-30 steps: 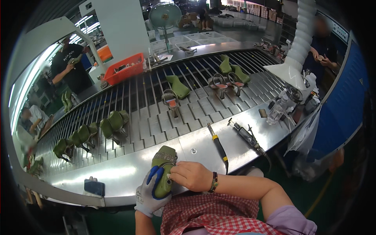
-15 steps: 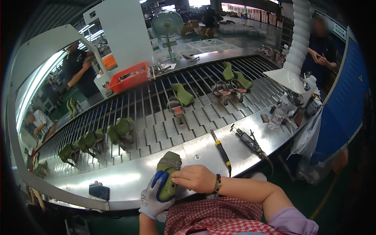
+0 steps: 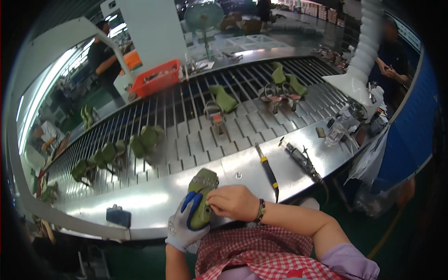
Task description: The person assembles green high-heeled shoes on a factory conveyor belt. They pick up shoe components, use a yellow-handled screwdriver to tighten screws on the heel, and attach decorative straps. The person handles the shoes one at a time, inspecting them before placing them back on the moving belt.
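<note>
My left hand (image 3: 185,223), in a white glove with blue fingertips, is wrapped round a green shoe last (image 3: 201,212). A sparkly band (image 3: 204,180) crosses the far end of this last, which is tilted above the bench's near edge. My bare right hand (image 3: 233,202) is closed, thumb and fingers pinched against the right side of the last. Whatever lies in that pinch is too small to make out. To its right, a black and yellow pen-shaped tool (image 3: 269,175) with a metal tip lies on the bench, beside a dark air tool (image 3: 302,163).
Beyond the metal bench (image 3: 154,205) runs a slatted conveyor (image 3: 186,149) carrying green lasts (image 3: 144,141) and strappy sandals (image 3: 215,116). A red bin (image 3: 156,79) stands behind. A white flexible duct (image 3: 359,70) hangs at right near bottles; another person stands there. A dark phone-like object (image 3: 118,217) lies left.
The view has shifted slightly, so the bench and conveyor sit higher in the picture. Both hands stay on the last, with the right pinch still at its side.
</note>
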Action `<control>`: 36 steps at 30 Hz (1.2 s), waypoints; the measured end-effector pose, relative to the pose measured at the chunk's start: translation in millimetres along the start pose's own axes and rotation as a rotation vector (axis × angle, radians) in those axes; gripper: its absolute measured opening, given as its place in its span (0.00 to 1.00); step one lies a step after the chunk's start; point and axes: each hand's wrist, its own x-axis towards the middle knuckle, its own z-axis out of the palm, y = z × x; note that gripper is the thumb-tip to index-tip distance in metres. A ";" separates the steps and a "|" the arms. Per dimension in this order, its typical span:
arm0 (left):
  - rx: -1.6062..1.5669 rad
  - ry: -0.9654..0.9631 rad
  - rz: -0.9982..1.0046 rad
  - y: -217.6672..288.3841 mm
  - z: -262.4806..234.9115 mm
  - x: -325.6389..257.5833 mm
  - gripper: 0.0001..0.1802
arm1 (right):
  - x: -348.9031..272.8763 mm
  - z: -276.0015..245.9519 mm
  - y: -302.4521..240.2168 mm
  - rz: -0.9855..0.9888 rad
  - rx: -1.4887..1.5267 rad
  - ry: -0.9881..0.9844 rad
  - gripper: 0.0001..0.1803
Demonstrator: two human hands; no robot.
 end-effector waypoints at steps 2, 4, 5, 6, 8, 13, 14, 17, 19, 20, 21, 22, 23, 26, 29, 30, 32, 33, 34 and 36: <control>-0.030 -0.026 -0.037 -4.5 2.1 0.1 0.43 | -1.7 -1.8 1.7 -0.015 -0.002 -0.017 0.12; -0.044 -0.038 -0.058 -3.1 2.1 2.2 0.43 | -5.3 -2.8 1.1 -0.032 -0.071 -0.030 0.13; -0.032 -0.034 -0.069 -0.7 0.5 -0.5 0.43 | -4.5 -1.9 -1.1 -0.041 -0.081 -0.012 0.13; -0.038 -0.017 -0.051 -3.1 2.3 0.8 0.43 | -4.3 0.0 -0.5 -0.025 -0.071 0.006 0.12; -0.047 0.000 -0.038 -6.3 5.3 -0.9 0.43 | -5.3 6.9 -1.3 0.045 -0.037 0.027 0.10; -0.088 -0.042 -0.086 -9.8 4.6 -5.0 0.45 | -1.5 18.2 -2.0 0.276 0.141 0.036 0.09; -0.090 -0.042 -0.091 -10.6 3.6 -5.1 0.44 | 1.4 17.2 -2.1 0.256 0.133 0.011 0.10; -0.101 -0.041 -0.094 -11.8 2.5 -4.9 0.44 | 8.4 10.3 -5.5 0.218 0.100 -0.044 0.09; -0.113 -0.040 -0.084 -12.1 3.0 -3.9 0.44 | 8.3 9.9 -9.7 0.221 0.068 -0.058 0.08; -0.114 -0.048 -0.095 -11.6 2.3 -3.7 0.44 | 6.6 12.1 -7.9 0.219 0.090 -0.037 0.07; -0.116 -0.057 -0.104 -10.5 1.0 -3.4 0.44 | 3.1 16.8 -4.5 0.218 0.111 -0.016 0.06; -0.117 -0.066 -0.113 -9.9 0.0 -3.4 0.44 | 0.8 20.0 -2.7 0.216 0.132 0.006 0.05; -0.117 -0.059 -0.117 -11.1 0.9 -4.0 0.45 | -0.5 21.9 -3.5 0.340 0.279 0.006 0.05; -0.101 -0.024 -0.114 -14.6 4.7 -8.1 0.46 | -5.4 28.3 -9.5 0.651 0.688 0.021 0.06; -0.061 0.020 -0.103 -15.3 7.3 -12.0 0.45 | -7.5 32.6 -11.4 0.862 0.997 0.080 0.09; -0.055 0.021 -0.109 -16.4 8.5 -13.9 0.45 | -6.6 32.5 -12.2 0.949 1.078 0.108 0.10; -0.174 0.060 -0.148 -26.4 16.6 -21.0 0.44 | -6.6 32.5 -9.4 1.069 1.191 0.191 0.12; -0.296 0.102 -0.188 -37.3 23.7 -28.8 0.43 | -6.8 31.0 -4.5 1.101 1.229 0.238 0.13; -0.418 0.144 -0.227 -45.1 27.9 -36.5 0.42 | -8.7 29.8 -0.9 1.132 1.266 0.285 0.14; -0.988 0.190 -0.505 -51.2 29.6 -47.6 0.39 | -18.2 27.9 6.0 1.087 1.099 0.251 0.13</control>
